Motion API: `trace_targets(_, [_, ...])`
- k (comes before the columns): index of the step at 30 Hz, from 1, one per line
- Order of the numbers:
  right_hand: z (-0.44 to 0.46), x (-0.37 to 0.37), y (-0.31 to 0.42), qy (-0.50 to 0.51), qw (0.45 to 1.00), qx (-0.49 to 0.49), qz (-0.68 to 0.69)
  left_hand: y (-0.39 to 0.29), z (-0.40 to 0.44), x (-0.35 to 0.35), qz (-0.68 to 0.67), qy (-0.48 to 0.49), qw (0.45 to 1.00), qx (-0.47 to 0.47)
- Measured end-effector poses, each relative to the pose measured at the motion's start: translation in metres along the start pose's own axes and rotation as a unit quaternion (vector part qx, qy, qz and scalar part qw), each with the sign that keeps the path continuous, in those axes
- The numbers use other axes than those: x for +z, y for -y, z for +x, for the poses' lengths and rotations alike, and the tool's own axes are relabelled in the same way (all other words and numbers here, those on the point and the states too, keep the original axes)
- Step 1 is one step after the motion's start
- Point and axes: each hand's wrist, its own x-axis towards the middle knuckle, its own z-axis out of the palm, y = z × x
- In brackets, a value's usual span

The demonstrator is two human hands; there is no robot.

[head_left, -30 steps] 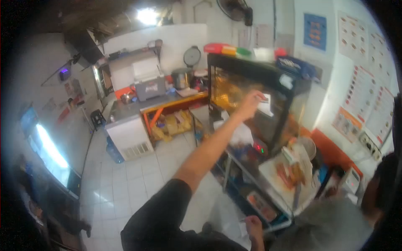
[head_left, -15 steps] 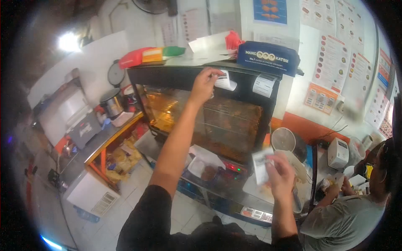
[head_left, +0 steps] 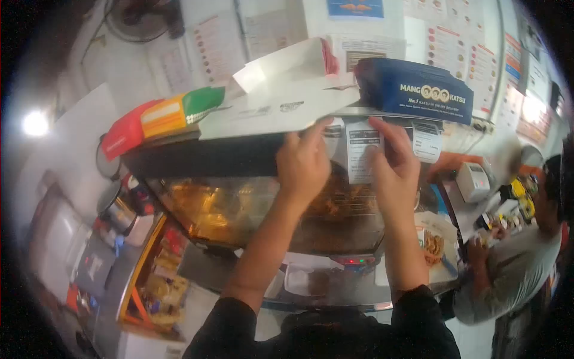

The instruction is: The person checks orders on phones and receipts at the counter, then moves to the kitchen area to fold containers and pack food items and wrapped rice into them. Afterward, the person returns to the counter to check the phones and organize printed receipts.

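Note:
My right hand [head_left: 394,155] pinches a white printed receipt [head_left: 359,158] between thumb and forefinger, against the front top edge of the dark glass-fronted display cabinet [head_left: 209,157]. My left hand [head_left: 304,161] is raised at the same edge, its forefinger stretched up and the other fingers partly curled. Its fingertip touches or nearly touches a second paper slip [head_left: 333,142], which hangs just left of the receipt and is partly covered. To the right of my right hand, another receipt [head_left: 427,142] hangs from the edge. Browned food shows dimly behind the glass.
On the cabinet top lie a navy printed box [head_left: 418,90], white flattened cartons [head_left: 281,107] and a red, yellow and green pack [head_left: 164,122]. A food tray [head_left: 436,245] stands at lower right. Beyond it, a co-worker [head_left: 514,269] handles something beside a white printer [head_left: 472,182].
My right hand has risen from the lower right with its receipt to the cabinet's top edge, beside my left hand. The view has moved closer to the cabinet.

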Motion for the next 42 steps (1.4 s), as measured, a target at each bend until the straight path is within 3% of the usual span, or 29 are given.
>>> trace_targets(1, [0.001,0.006,-0.004,-0.002,0.998,0.018,-0.056,-0.001,0.0,0.001,-0.021,0.006,1.0,0.009])
trace_targets(3, [0.003,0.015,0.0,-0.013,0.99,0.034,-0.133,-0.005,-0.001,0.004,0.069,0.013,0.997,0.015])
trace_targets(5, [0.006,0.025,0.009,-0.01,0.955,0.094,-0.281,-0.003,0.0,0.003,0.086,0.028,0.996,0.009])
trace_targets(7, [0.006,0.03,0.012,-0.026,0.939,0.055,-0.339,0.003,0.001,-0.002,0.078,0.046,0.994,0.063])
trace_targets(9, [0.007,0.033,0.022,0.001,0.887,-0.032,-0.461,0.01,0.003,-0.008,0.085,0.064,0.991,0.086])
trace_targets(13, [0.014,0.017,0.033,0.077,0.823,-0.045,-0.561,0.014,0.004,-0.02,0.104,0.08,0.985,0.114])
trace_targets(15, [0.013,0.012,0.034,0.069,0.823,-0.093,-0.556,0.01,0.0,-0.021,0.107,0.07,0.985,0.113])
trace_targets(20, [0.012,0.0,0.029,0.112,0.826,-0.042,-0.551,0.009,-0.004,-0.013,0.164,0.02,0.984,0.069])
trace_targets(21, [0.009,-0.003,0.023,0.123,0.831,-0.056,-0.54,0.01,-0.007,-0.014,0.172,0.078,0.98,0.063])
trace_targets(22, [0.005,-0.006,0.015,0.104,0.842,-0.054,-0.526,0.01,-0.007,-0.017,0.181,0.133,0.973,0.054])
trace_targets(25, [-0.011,0.001,0.025,0.037,0.894,-0.068,-0.441,0.0,-0.026,-0.046,0.163,0.095,0.98,0.059])
trace_targets(27, [-0.038,0.009,0.028,-0.049,0.953,-0.082,-0.288,-0.011,-0.052,-0.079,0.024,0.075,0.996,0.049])
trace_targets(29, [-0.086,0.019,0.026,-0.059,0.991,-0.026,-0.119,-0.008,-0.1,-0.112,-0.042,0.097,0.994,-0.013])
trace_targets(31, [-0.162,0.045,0.017,-0.029,0.993,0.111,0.015,-0.002,-0.168,-0.145,-0.13,0.109,0.977,-0.132])
trace_targets(32, [-0.199,0.063,0.042,0.046,0.985,0.164,0.038,-0.002,-0.211,-0.166,-0.178,0.11,0.957,-0.202])
trace_targets(33, [-0.26,0.073,0.031,0.127,0.958,0.252,0.042,0.012,-0.277,-0.177,-0.189,0.099,0.942,-0.258])
trace_targets(35, [-0.377,0.099,0.037,0.342,0.812,0.467,0.069,0.002,-0.401,-0.224,-0.305,0.061,0.813,-0.493])
trace_targets(36, [-0.453,0.108,0.039,0.363,0.771,0.466,0.237,-0.019,-0.454,-0.26,-0.324,0.006,0.773,-0.545])
trace_targets(38, [-0.532,0.137,0.106,0.582,0.626,0.47,0.221,-0.061,-0.575,-0.329,-0.312,-0.088,0.722,-0.612])
trace_targets(39, [-0.546,0.151,0.156,0.709,0.536,0.41,0.203,-0.079,-0.63,-0.365,-0.278,-0.119,0.706,-0.64])
trace_targets(41, [-0.579,0.174,0.227,0.765,0.353,0.446,0.302,-0.147,-0.648,-0.447,-0.189,-0.167,0.695,-0.673])
trace_targets(42, [-0.621,0.193,0.254,0.826,0.329,0.38,0.256,-0.187,-0.661,-0.485,-0.134,-0.165,0.681,-0.701])
